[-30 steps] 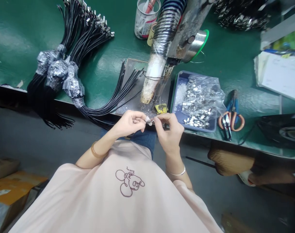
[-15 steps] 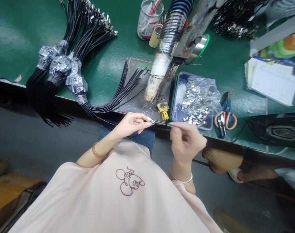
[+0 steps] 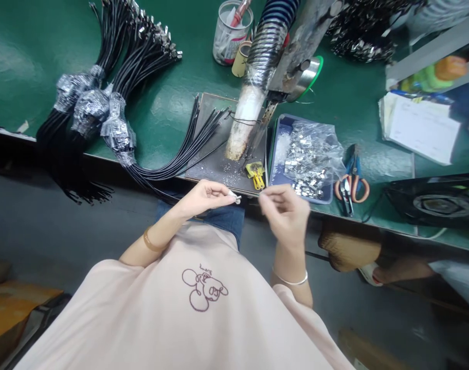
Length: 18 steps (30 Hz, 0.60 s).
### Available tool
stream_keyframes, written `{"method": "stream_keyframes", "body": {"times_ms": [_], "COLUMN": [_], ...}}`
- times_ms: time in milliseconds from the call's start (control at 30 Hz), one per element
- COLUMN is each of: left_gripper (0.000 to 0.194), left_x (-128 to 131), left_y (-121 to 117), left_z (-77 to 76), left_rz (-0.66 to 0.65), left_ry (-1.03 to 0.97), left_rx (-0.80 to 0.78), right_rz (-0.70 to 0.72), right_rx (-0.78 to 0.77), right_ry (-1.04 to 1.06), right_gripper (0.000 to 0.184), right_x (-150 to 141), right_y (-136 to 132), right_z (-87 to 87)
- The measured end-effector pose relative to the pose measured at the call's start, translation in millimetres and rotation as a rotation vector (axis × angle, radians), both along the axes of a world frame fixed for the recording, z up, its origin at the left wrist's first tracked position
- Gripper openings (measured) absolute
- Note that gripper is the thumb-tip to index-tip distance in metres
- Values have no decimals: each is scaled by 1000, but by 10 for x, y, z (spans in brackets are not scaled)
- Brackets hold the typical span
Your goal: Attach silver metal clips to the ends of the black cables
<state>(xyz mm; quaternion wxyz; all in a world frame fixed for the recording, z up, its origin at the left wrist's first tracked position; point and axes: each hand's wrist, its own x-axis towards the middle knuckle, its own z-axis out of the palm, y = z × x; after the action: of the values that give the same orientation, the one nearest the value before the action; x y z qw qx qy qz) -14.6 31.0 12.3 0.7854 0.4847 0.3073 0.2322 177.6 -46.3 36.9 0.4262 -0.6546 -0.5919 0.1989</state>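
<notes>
My left hand (image 3: pixel 203 199) pinches a small silvery metal connector (image 3: pixel 237 199) between thumb and forefinger, just off the table's front edge. To its right is my right hand (image 3: pixel 286 213), slightly blurred, its fingers curled and thumb brought towards the forefinger. Whatever those fingertips hold, if anything, cannot be made out. Beyond the hands a yellow clip-like piece (image 3: pixel 256 176) lies on a dark board (image 3: pixel 215 172) strewn with tiny bits. A blue tray (image 3: pixel 273 172) beside it holds loose metal connectors (image 3: pixel 310 186) and a clear plastic bag (image 3: pixel 329 149) of them.
Bundled black cables (image 3: pixel 161 172) reach onto the board from the left. A white-tipped duct (image 3: pixel 242 123) and a solder reel (image 3: pixel 306 77) stand over it. Orange-handled pliers (image 3: pixel 352 187) lie right of the tray, near papers (image 3: pixel 423 126) and a black device (image 3: pixel 435 203).
My right hand has moved a little left, closer to my left hand. The left hand still pinches the connector, and the whole view has shifted slightly.
</notes>
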Motion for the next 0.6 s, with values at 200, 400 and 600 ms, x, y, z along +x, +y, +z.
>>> {"method": "stream_keyframes", "body": {"times_ms": [200, 400, 600], "left_gripper": [20, 21, 32], "left_x": [-42, 8, 117], "left_y": [-30, -27, -13], "left_z": [237, 209, -14], "left_rz": [-291, -178, 220], "left_ry": [30, -47, -38], "left_rx": [308, 200, -17], "right_rz": [-236, -155, -349], "right_rx": [-96, -183, -36], "right_ry": [-293, -338, -169], "right_gripper": [12, 9, 10], "right_x": [663, 819, 539], "right_y": [294, 445, 298], "right_z": [-118, -268, -148]}}
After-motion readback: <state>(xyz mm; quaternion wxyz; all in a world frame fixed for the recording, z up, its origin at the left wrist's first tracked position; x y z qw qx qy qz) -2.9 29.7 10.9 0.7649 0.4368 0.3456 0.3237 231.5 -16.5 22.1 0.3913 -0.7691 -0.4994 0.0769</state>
